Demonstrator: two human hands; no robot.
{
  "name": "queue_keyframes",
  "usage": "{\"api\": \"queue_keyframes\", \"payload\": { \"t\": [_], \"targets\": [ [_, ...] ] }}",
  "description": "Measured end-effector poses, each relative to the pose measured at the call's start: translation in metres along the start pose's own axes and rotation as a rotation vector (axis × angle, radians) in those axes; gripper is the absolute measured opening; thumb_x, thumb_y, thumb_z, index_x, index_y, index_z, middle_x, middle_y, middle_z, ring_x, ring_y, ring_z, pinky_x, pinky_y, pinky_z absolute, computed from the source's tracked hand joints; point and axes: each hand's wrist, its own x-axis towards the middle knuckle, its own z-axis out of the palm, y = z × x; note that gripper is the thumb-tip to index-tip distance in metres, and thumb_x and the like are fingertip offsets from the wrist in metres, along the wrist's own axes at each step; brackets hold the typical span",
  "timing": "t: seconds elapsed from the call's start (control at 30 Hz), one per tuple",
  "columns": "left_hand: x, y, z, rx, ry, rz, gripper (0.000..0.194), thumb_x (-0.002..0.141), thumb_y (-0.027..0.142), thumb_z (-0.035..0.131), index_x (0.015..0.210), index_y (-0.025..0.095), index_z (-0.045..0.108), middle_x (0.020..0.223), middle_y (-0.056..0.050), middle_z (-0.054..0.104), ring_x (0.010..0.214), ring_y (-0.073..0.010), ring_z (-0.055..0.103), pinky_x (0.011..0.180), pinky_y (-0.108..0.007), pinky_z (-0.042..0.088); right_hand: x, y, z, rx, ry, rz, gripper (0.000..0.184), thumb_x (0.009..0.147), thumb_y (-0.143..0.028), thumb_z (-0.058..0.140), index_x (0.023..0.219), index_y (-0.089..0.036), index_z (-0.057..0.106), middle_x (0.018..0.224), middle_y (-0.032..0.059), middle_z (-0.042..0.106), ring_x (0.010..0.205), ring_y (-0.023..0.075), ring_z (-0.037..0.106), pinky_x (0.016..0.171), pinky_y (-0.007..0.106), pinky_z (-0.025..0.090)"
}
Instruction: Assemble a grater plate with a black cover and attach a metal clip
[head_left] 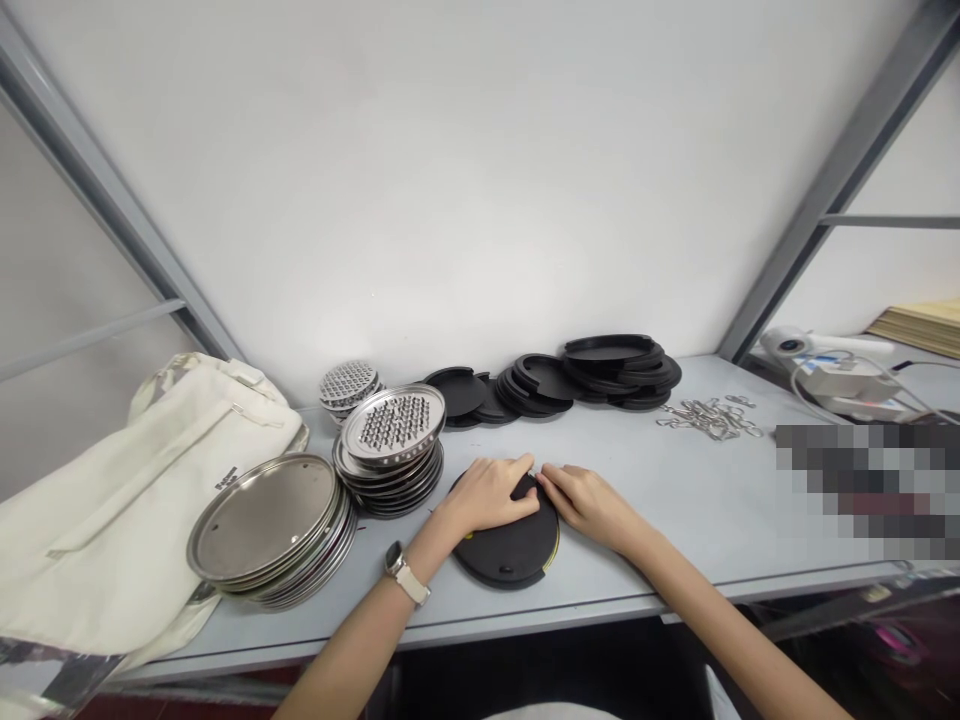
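A round black disc (499, 548) lies flat near the front edge of the table, with a thin yellow line along part of its rim. My left hand (487, 495) rests over its upper left part, thumb and fingers closed on it near the far edge. At the disc's upper right edge my right hand (589, 503) is closed, fingertips pinched together beside the left fingers. A small shiny bit shows between the two hands, too small to name. What the right fingertips hold is hidden.
Stacked round metal plates (262, 515) and grater discs (397, 428) stand at left beside a cream bag (150, 490). Black discs (615, 375) lie in piles along the wall. Metal clasps (709, 418) are heaped at right, near a white device (840, 375) with cables.
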Motion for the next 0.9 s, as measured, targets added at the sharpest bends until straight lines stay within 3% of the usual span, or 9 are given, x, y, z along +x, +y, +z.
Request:
{"api": "queue_keyframes", "payload": {
  "t": [0.9],
  "targets": [
    [-0.0004,0.0000,0.0001,-0.021,0.011,0.005,0.014,0.083,0.030,0.047,0.093,0.021,0.049,0.074,0.000,0.062,0.067,-0.0179,0.059,0.055,-0.026,0.029,0.0002,-0.0019,-0.0018,-0.068,0.027,-0.022,0.030,0.097,-0.028,0.029,0.076,-0.019,0.048,0.059,0.0015,0.052,0.053,0.0154,0.049,0.054,0.026,0.031]
  ]
}}
